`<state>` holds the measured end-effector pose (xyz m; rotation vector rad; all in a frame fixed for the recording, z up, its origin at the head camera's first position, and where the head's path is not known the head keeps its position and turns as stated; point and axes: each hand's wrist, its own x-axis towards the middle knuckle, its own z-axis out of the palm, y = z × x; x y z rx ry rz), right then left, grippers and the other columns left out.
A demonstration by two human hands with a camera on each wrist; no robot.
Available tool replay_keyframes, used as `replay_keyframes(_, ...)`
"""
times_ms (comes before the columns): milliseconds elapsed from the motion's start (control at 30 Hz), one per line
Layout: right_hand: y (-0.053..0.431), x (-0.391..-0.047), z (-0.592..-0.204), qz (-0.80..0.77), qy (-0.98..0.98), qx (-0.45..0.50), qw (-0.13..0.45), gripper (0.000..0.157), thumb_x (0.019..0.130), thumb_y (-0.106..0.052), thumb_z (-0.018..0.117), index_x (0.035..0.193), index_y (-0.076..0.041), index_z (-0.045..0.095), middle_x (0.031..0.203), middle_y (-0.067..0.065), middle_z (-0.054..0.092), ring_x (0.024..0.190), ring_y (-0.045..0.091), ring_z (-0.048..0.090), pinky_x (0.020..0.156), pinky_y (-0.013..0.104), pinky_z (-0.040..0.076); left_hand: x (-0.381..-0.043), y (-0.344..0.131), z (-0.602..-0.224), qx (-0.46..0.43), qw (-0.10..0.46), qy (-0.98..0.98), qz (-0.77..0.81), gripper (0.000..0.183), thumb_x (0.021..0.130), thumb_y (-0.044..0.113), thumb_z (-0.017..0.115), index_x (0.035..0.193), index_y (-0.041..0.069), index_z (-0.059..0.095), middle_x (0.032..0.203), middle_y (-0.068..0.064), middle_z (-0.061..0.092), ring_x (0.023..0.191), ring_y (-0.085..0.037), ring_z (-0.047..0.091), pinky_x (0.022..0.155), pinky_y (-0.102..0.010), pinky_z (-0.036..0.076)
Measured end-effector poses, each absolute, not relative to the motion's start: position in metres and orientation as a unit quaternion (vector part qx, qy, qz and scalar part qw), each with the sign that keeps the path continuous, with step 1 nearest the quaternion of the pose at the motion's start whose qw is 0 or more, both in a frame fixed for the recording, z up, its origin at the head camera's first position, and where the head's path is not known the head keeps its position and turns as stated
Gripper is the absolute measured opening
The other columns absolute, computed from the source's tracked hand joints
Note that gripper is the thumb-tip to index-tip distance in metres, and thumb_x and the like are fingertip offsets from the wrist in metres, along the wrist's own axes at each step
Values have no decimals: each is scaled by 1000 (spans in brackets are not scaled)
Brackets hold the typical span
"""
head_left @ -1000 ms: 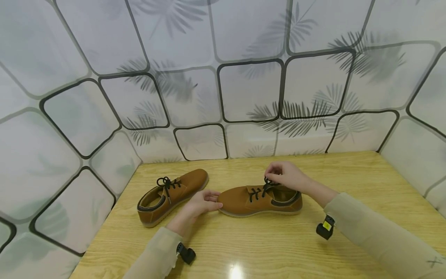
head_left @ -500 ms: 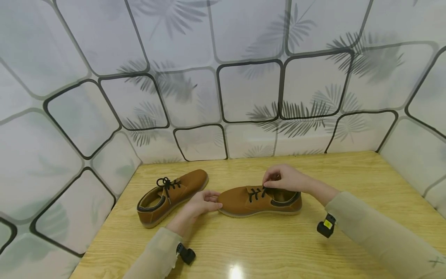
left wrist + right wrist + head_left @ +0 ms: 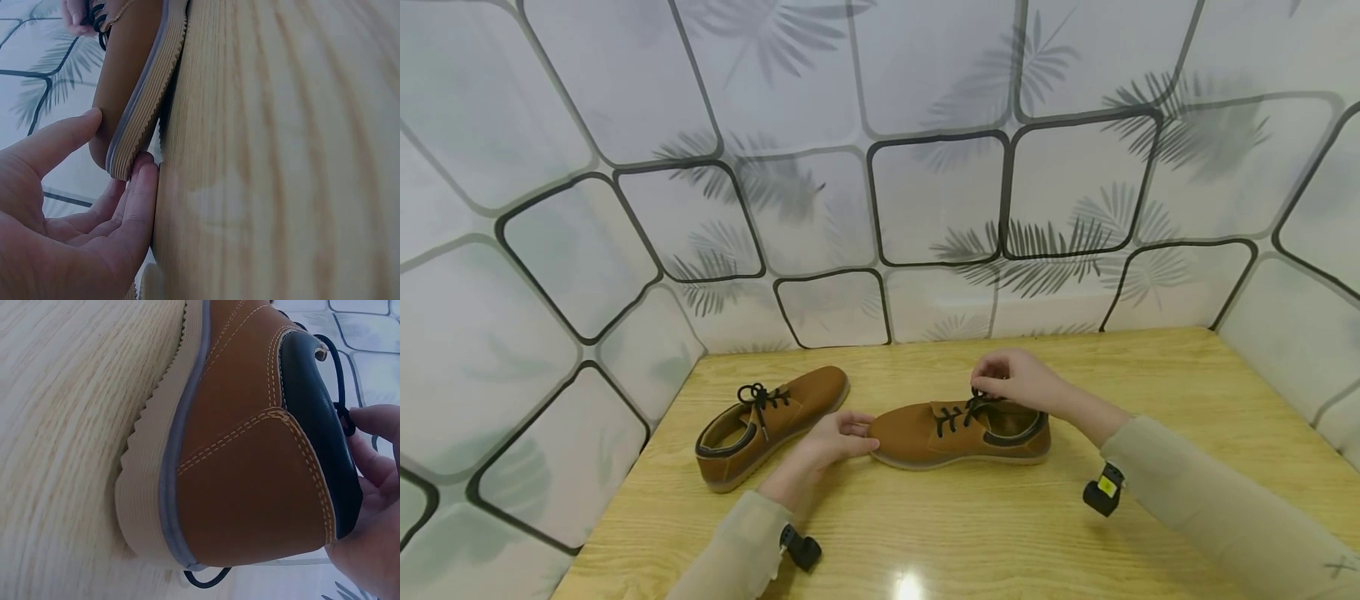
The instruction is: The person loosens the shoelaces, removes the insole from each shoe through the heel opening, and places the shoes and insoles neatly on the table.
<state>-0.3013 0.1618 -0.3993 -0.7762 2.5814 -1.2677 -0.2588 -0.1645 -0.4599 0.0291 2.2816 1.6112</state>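
Note:
A brown leather shoe (image 3: 910,429) with a pale sole lies sideways on the wooden table, toe to the left. My left hand (image 3: 826,440) holds its toe; in the left wrist view the thumb (image 3: 90,122) presses on the leather and the fingers lie against the sole (image 3: 150,94). Above the shoe's opening, my right hand (image 3: 1021,382) pinches a black shoelace (image 3: 974,402) between thumb and fingertips. The right wrist view shows the lace (image 3: 340,381) running up to these fingers beside the dark padded collar (image 3: 319,425). Another lace loop (image 3: 207,581) hangs behind the heel.
To the left stands a second brown shoe (image 3: 801,404), its black laces (image 3: 760,393) tied in a bow. The wooden table (image 3: 940,525) meets patterned walls (image 3: 940,200) at the back and sides. Each wrist wears a small black camera (image 3: 1102,492).
My right hand dipped left onto the laces half a second ago, then rose slightly and shifted back right, drawing the lace up. The left hand and both shoes have stayed in place.

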Motion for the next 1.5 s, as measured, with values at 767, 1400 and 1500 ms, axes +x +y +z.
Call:
replay_keyframes(767, 160, -301, -401, -381, 861, -326, 89, 5, 90, -21, 65, 88, -17, 66, 82, -1, 65, 72, 16, 59, 64, 27, 49, -257, -165, -458, 9, 177, 800, 573, 48, 80, 15, 76, 123, 5, 57, 112, -14, 57, 95, -21, 55, 78, -29, 49)
replay_keyframes(1400, 162, -301, -400, -465, 853, -220, 87, 20, 93, -27, 61, 96, -7, 64, 89, 7, 64, 77, 18, 62, 68, 30, 54, -259, -165, -460, 9, 176, 798, 576, 49, 81, 13, 75, 124, 4, 55, 113, -15, 56, 96, -21, 54, 78, -30, 49)
replay_keyframes(1500, 162, -301, -400, -469, 849, -226, 87, 19, 94, -26, 60, 98, -7, 65, 92, 10, 65, 78, 18, 62, 70, 29, 55, -259, -165, -460, 10, 177, 797, 578, 49, 81, 13, 75, 124, 3, 55, 113, -15, 56, 97, -21, 54, 79, -30, 50)
